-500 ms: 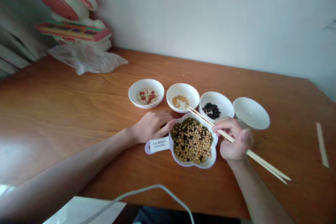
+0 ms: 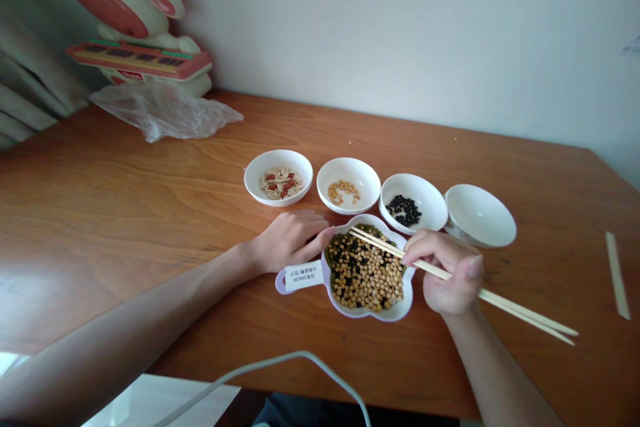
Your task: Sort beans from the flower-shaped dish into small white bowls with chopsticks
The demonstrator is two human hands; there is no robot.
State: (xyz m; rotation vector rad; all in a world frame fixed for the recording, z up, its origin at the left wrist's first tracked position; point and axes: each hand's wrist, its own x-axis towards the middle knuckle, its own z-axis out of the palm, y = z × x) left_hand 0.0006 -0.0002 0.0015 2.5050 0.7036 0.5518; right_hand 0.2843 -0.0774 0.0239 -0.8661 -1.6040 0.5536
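Observation:
A white flower-shaped dish (image 2: 407, 290) with a lilac edge and labelled handle holds mixed pale round beans, black beans and small green beans. Around its upper left rim, my left hand (image 2: 286, 240) is closed, thumb against the edge and the other fingertips partly hidden. My right hand (image 2: 450, 273) grips a pair of wooden chopsticks (image 2: 377, 242). Their tips are at the beans near the dish's upper left; I cannot make out anything between them.
Behind the dish stand four-sided company: a bowl (image 2: 253, 190) of flat pale and red pieces, a bowl (image 2: 367, 180) of yellow kernels, a bowl (image 2: 434, 203) of black beans and a white bowl (image 2: 480, 213). A paper strip (image 2: 617, 277), plastic bag (image 2: 170, 113), toy keyboard (image 2: 140, 60) and cable (image 2: 250, 367) lie about.
My right hand has shifted slightly, and the chopstick tips have come down and left from near the yellow-kernel bowl into the dish. My left hand stays in place.

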